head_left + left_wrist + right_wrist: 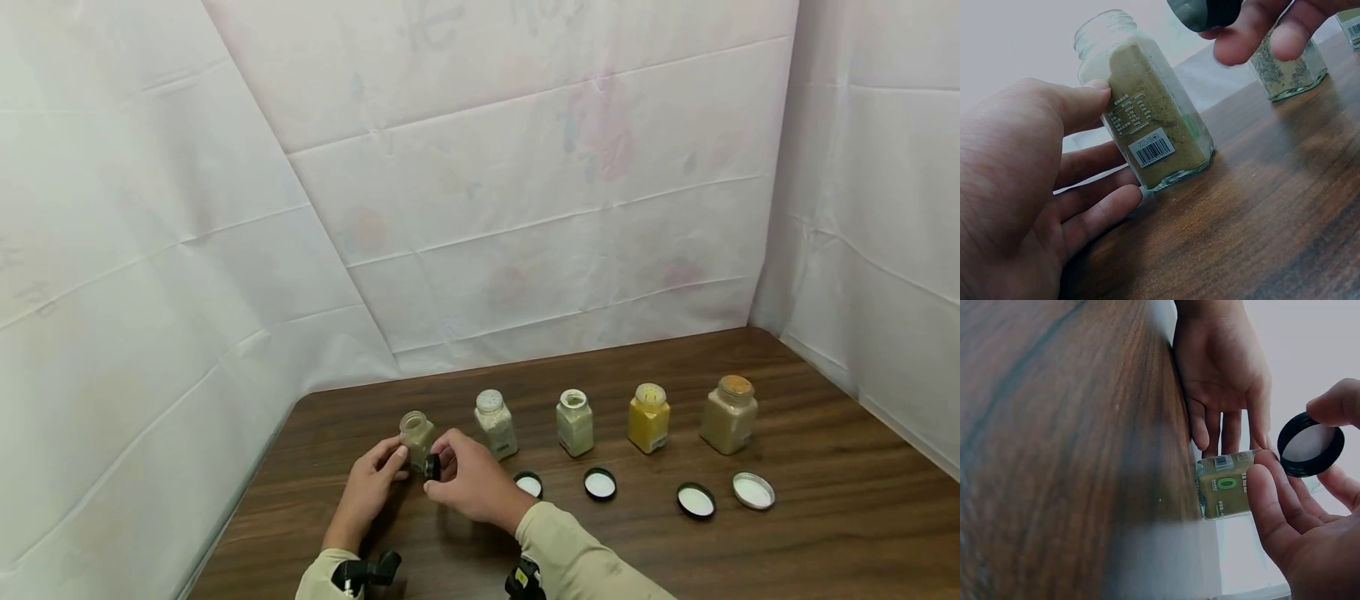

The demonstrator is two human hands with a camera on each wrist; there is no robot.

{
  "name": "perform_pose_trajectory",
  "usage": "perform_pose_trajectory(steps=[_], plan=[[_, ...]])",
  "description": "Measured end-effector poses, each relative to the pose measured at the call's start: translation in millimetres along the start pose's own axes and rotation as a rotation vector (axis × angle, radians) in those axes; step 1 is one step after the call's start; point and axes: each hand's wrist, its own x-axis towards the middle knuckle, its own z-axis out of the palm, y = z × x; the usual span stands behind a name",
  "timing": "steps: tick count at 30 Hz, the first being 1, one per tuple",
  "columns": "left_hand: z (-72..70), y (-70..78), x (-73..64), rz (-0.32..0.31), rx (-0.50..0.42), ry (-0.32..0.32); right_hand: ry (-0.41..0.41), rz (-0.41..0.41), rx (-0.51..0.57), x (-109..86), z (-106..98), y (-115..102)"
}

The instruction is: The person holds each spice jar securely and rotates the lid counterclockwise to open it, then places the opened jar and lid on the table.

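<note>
A small square glass jar (pixel 417 435) of greenish-brown powder stands at the left of the row, its threaded mouth uncovered. My left hand (pixel 365 486) grips it from the left, thumb on the near side and fingers behind. In the left wrist view the jar (pixel 1154 119) shows a barcode sticker, and its base is at the table top. Just right of the jar, my right hand (pixel 476 479) pinches a black screw lid (pixel 432 467) by its rim, held on edge. The right wrist view shows the white liner inside that lid (pixel 1311 444).
To the right stand a speckled jar (pixel 497 429), a green powder jar (pixel 575 429), a yellow one (pixel 648 422) and a tan one (pixel 727 419) with an orange top. Several lids (pixel 600 484) lie liner up before them on the wooden table (pixel 840 517). White sheeting (pixel 525 208) hangs behind.
</note>
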Motion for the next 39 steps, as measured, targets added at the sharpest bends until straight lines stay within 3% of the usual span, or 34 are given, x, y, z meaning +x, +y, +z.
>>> perform_pose_trajectory(steps=[9, 20, 29, 39], plan=[[-1.4, -1.6, 0.9, -0.01, 0.01, -0.006, -0.045, 0.037, -0.145, 0.1, 1.5, -1.0], [-3.3, -2.5, -0.8, -0.013, 0.02, -0.008, -0.094, 0.077, -0.25, 1.6, 10.0, -0.9], [-0.1, 0.7, 1.6, -0.012, 0.031, 0.0, -0.135, 0.167, -0.296, 6.3, 21.0, 0.0], [0.4, -1.8, 1.6, -0.008, 0.039, 0.003, -0.134, 0.166, -0.411, 3.5, 30.8, -7.1]])
